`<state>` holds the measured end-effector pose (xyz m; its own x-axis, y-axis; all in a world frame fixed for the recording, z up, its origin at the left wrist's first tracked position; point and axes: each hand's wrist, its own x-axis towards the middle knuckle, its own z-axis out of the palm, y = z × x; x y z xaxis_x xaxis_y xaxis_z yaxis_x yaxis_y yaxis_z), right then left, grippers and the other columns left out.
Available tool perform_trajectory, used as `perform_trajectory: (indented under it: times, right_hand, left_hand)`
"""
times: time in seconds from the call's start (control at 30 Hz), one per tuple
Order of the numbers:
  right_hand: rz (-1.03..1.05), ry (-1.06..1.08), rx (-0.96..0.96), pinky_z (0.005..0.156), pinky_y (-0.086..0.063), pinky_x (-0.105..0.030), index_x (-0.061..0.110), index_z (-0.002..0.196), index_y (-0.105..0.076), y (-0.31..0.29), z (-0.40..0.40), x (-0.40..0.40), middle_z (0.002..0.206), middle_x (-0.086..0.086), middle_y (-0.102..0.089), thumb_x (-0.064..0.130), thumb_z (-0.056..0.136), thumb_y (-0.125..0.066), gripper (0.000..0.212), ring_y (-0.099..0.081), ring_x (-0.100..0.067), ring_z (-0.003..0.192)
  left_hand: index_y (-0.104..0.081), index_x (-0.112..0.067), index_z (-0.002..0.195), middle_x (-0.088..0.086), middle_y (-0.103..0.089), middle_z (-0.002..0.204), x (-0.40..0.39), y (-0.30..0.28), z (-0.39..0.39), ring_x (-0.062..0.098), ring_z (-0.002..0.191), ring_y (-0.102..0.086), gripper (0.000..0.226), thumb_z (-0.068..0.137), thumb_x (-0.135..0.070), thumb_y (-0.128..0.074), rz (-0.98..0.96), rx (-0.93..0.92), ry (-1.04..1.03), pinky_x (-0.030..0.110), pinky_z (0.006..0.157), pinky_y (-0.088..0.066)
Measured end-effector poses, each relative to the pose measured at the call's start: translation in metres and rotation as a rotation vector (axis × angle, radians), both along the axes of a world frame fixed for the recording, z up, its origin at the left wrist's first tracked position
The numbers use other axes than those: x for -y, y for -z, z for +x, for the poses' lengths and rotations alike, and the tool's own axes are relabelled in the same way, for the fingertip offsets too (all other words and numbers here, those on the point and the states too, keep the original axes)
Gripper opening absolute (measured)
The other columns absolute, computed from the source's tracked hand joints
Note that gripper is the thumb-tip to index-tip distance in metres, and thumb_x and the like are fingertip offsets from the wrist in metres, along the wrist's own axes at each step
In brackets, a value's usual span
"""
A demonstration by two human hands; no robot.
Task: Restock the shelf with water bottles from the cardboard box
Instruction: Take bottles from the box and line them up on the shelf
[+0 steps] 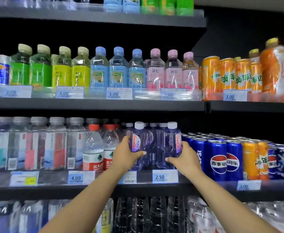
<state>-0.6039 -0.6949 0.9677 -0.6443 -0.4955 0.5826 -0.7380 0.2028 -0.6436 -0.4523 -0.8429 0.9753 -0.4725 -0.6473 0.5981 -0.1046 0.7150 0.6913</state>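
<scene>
Between red-capped bottles [94, 147] and Pepsi cans [217, 158] — each hand grips a purple bottle.

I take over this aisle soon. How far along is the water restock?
Several purple bottles already stand behind the front ones. The left hand and right hand each grip a purple bottle at the shelf edge. The cardboard box is out of view, so what remains is unclear.

Shop: drink shelves [96, 105], price tags [165, 177], Pepsi cans [218, 160].
</scene>
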Motion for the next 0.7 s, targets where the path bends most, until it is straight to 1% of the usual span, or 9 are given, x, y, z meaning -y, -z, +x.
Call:
perform_trajectory:
  times: [0.1, 0.17, 0.27, 0.4, 0.5, 0.57, 0.6, 0.63, 0.7]
  right_hand:
    - [0.07, 0.034, -0.008, 0.065, -0.043, -0.028, 0.019, 0.108, -0.042, -0.004, -0.01, 0.003, 0.099, 0.003, -0.062, 0.027, 0.07, -0.082, 0.055, -0.059, -0.017, 0.084]
    - [0.106, 0.073, -0.006, 0.061, -0.047, -0.031, 0.016, 0.11, -0.04, -0.005, -0.016, 0.004, 0.095, 0.001, -0.064, 0.03, 0.071, -0.081, 0.058, -0.062, -0.019, 0.081]
    - [0.14, 0.134, -0.022, 0.063, -0.051, -0.035, 0.016, 0.109, -0.037, -0.004, -0.023, 0.006, 0.096, -0.002, -0.064, 0.033, 0.073, -0.079, 0.058, -0.062, -0.021, 0.082]
    - [0.189, 0.193, -0.064, 0.067, -0.054, -0.038, 0.014, 0.111, -0.034, -0.003, -0.023, 0.014, 0.101, -0.006, -0.063, 0.037, 0.075, -0.077, 0.06, -0.064, -0.024, 0.084]
    - [0.194, 0.18, -0.068, 0.07, -0.053, -0.036, 0.013, 0.117, -0.034, -0.002, -0.024, 0.018, 0.109, -0.008, -0.062, 0.037, 0.076, -0.076, 0.064, -0.064, -0.026, 0.091]
    - [0.176, 0.149, -0.061, 0.075, -0.052, -0.034, 0.012, 0.127, -0.031, -0.002, -0.026, 0.017, 0.117, -0.009, -0.06, 0.037, 0.076, -0.076, 0.073, -0.063, -0.026, 0.098]
    - [0.148, 0.124, -0.059, 0.078, -0.052, -0.035, 0.014, 0.136, -0.026, -0.002, -0.028, 0.016, 0.124, -0.008, -0.056, 0.036, 0.076, -0.076, 0.082, -0.061, -0.026, 0.102]
    - [0.115, 0.094, -0.073, 0.08, -0.051, -0.034, 0.019, 0.145, -0.016, -0.002, -0.028, 0.013, 0.131, -0.008, -0.051, 0.033, 0.077, -0.076, 0.092, -0.06, -0.025, 0.106]
    - [0.078, 0.054, -0.177, 0.078, -0.049, -0.03, 0.031, 0.15, 0.005, -0.001, -0.026, 0.008, 0.145, -0.006, -0.035, 0.023, 0.081, -0.072, 0.104, -0.054, -0.024, 0.115]
  left_hand:
    - [-0.042, -0.013, 0.132, 0.001, -0.066, 0.112, 0.008, -0.002, -0.01, 0.018, 0.093, -0.064, 0.078, 0.07, -0.035, -0.082, 0.026, 0.077, -0.016, 0.035, 0.087, -0.052]
    - [-0.044, -0.012, 0.126, 0.004, -0.065, 0.111, 0.012, -0.006, -0.016, 0.022, 0.094, -0.063, 0.072, 0.07, -0.039, -0.081, 0.019, 0.143, -0.054, 0.037, 0.085, -0.052]
    - [-0.044, -0.007, 0.123, 0.009, -0.061, 0.115, 0.016, -0.01, -0.022, 0.026, 0.098, -0.06, 0.069, 0.074, -0.042, -0.077, 0.011, 0.245, -0.118, 0.038, 0.083, -0.051]
    - [-0.039, -0.001, 0.125, 0.019, -0.054, 0.121, 0.017, -0.008, -0.031, 0.033, 0.105, -0.057, 0.073, 0.078, -0.045, -0.072, -0.024, 0.33, -0.247, 0.038, 0.083, -0.048]
    - [-0.035, 0.001, 0.127, 0.02, -0.051, 0.125, 0.013, -0.009, -0.037, 0.034, 0.109, -0.057, 0.072, 0.081, -0.043, -0.069, -0.042, 0.368, -0.314, 0.037, 0.084, -0.047]
    - [-0.034, 0.001, 0.125, 0.02, -0.051, 0.125, 0.01, -0.01, -0.037, 0.033, 0.107, -0.057, 0.071, 0.082, -0.043, -0.069, -0.046, 0.374, -0.327, 0.036, 0.083, -0.047]
    - [-0.034, 0.0, 0.124, 0.02, -0.051, 0.123, 0.009, -0.01, -0.036, 0.033, 0.106, -0.058, 0.07, 0.081, -0.042, -0.069, -0.051, 0.369, -0.327, 0.036, 0.082, -0.048]
    - [-0.032, -0.001, 0.125, 0.019, -0.051, 0.123, 0.009, -0.009, -0.034, 0.033, 0.105, -0.058, 0.071, 0.081, -0.041, -0.07, -0.062, 0.355, -0.325, 0.037, 0.082, -0.049]
    - [-0.021, -0.002, 0.137, 0.019, -0.043, 0.13, 0.006, -0.007, -0.03, 0.034, 0.106, -0.057, 0.084, 0.08, -0.036, -0.073, -0.129, 0.307, -0.321, 0.036, 0.083, -0.049]
